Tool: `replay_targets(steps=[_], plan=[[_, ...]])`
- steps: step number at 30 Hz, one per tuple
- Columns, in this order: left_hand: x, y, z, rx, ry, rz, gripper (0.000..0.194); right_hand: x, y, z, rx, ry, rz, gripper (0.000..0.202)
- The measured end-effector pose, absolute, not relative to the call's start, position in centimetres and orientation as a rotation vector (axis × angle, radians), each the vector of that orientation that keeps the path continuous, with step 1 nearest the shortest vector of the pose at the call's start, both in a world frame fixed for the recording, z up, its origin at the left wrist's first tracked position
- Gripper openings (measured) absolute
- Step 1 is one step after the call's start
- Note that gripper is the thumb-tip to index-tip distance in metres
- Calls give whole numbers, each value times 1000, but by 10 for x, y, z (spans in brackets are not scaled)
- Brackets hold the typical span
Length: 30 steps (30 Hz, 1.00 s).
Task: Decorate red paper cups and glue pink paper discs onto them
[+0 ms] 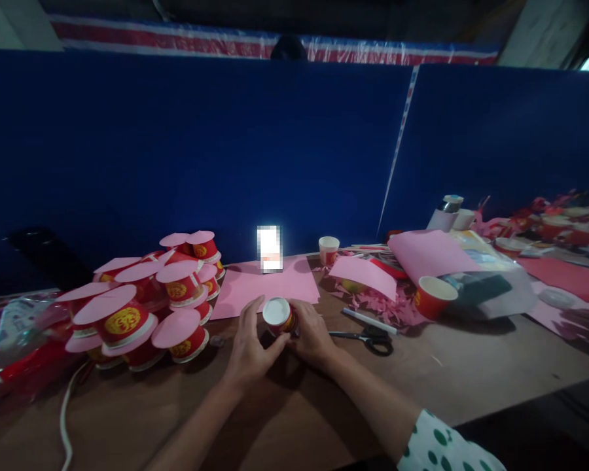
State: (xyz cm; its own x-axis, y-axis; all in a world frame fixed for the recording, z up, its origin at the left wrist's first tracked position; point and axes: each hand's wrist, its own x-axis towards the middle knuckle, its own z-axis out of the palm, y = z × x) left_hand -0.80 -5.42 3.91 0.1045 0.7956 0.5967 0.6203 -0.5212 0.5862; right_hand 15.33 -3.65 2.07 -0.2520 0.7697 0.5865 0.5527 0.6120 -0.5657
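A red paper cup [277, 314] with a pale round end facing up stands near the middle of the brown table, between both hands. My left hand [253, 350] curves round its left side, and my right hand [313, 332] wraps its right side. Part of a yellow print shows beside the right fingers. Just beyond the cup lie pink paper sheets [240, 288]. To the right rest black-handled scissors [375, 340] and a pale pen [370, 321]. On the left, several red cups with pink paper discs [124, 320] are stacked in a group.
A lit, blurred screen [269, 248] stands against the blue partition [201, 150]. Rightward are a small cup [328, 250], pink paper scraps [402, 312], a larger red cup [434, 297] and a bottle [444, 212]. A white cable [65, 418] runs at the left. Another person's hand [586, 324] shows far right.
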Motion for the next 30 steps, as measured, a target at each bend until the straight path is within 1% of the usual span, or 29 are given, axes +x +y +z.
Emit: replay_targets(steps=[2, 4, 7, 12, 18, 23, 30], plan=[[-11, -56, 47, 2218, 1469, 1456, 49, 154, -36, 21, -1064, -1910, 285, 60], [-12, -58, 54, 2248, 1506, 1434, 31, 154, -36, 21, -1068, -1893, 257, 59], [-10, -60, 61, 2299, 1499, 1356, 22, 153, -37, 22, -1077, -1893, 244, 59], [-8, -63, 71, 2331, 1483, 1285, 22, 152, -39, 24, -1092, -1863, 248, 54], [-9, -73, 80, 2374, 1560, 1248, 23, 148, -42, 23, -1052, -1852, 264, 53], [-2, -81, 80, 2344, 1632, 1265, 23, 151, -45, 22, -1021, -1889, 257, 53], [7, -81, 77, 2315, 1620, 1251, 23, 156, -45, 23, -1034, -1868, 229, 51]])
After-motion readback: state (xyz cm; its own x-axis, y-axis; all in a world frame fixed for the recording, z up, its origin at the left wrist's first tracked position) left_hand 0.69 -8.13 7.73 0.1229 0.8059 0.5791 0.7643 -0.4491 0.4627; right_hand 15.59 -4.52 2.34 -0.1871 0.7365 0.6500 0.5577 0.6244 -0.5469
